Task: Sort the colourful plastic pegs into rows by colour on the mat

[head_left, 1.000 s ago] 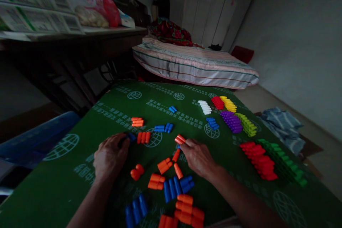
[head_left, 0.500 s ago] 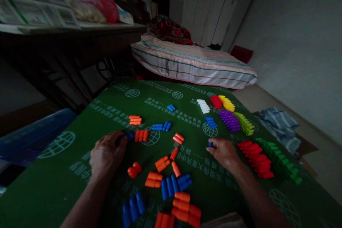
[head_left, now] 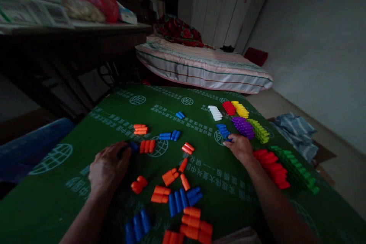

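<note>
My left hand [head_left: 110,164] rests on the green tabletop [head_left: 94,129] with its fingers curled round a dark blue bullet-shaped building block [head_left: 133,146], partly hidden. Just right of it lies a joined group of orange blocks [head_left: 147,146]. Farther right, my right hand [head_left: 241,147] pinches a small blue building block [head_left: 228,140], mostly covered by the fingers. That block is at the near end of a row of joined blue blocks [head_left: 223,129]; whether the two touch I cannot tell. Loose blue blocks [head_left: 169,136] and orange blocks [head_left: 170,176] are scattered between my hands.
Sorted rows stand on the right: white [head_left: 215,113], purple [head_left: 243,127], yellow [head_left: 240,109], lime [head_left: 257,130], red [head_left: 271,167] and green blocks [head_left: 296,169]. More blue blocks [head_left: 137,227] lie near me. A bed [head_left: 206,65] is beyond the table, a blue bin [head_left: 37,145] at left.
My right hand has moved forward with its blue block, up to the near end of the blue row. My left hand stays by its blue block. The view has shifted slightly.
</note>
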The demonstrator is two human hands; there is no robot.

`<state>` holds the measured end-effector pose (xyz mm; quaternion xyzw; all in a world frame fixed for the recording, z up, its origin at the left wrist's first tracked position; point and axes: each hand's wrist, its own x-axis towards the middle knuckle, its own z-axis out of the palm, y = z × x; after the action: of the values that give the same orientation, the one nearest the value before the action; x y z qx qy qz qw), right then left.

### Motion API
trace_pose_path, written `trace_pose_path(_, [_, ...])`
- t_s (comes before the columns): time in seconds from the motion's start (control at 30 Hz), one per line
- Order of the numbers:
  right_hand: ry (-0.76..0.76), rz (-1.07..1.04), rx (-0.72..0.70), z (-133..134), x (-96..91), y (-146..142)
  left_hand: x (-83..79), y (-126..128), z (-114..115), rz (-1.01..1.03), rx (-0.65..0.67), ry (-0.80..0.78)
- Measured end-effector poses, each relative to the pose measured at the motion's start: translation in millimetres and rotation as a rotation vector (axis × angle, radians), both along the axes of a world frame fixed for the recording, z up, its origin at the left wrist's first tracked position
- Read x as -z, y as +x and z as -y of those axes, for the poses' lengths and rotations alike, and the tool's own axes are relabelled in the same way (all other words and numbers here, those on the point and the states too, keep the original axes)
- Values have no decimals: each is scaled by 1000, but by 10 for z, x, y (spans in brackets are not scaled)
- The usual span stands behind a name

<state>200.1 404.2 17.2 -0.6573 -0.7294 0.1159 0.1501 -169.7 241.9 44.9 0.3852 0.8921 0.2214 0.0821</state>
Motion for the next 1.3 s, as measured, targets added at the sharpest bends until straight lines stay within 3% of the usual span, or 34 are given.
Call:
trace_pose_path(0.27, [55,-41,-1,-65,59,25,-11,-22,8,-3,0,-21])
trace_pose_path(0.5, [167,95,9,-28,-2,24,33,-53,-7,-24,5,-10])
trace_pose_path(0.77, [148,41,-97,-193,63,32,10,-24,-3,-14,10,-13])
trace_pose_path(1.3, [168,-3,-93,-202,121,0,-7,-14,5,-12,-2,-11])
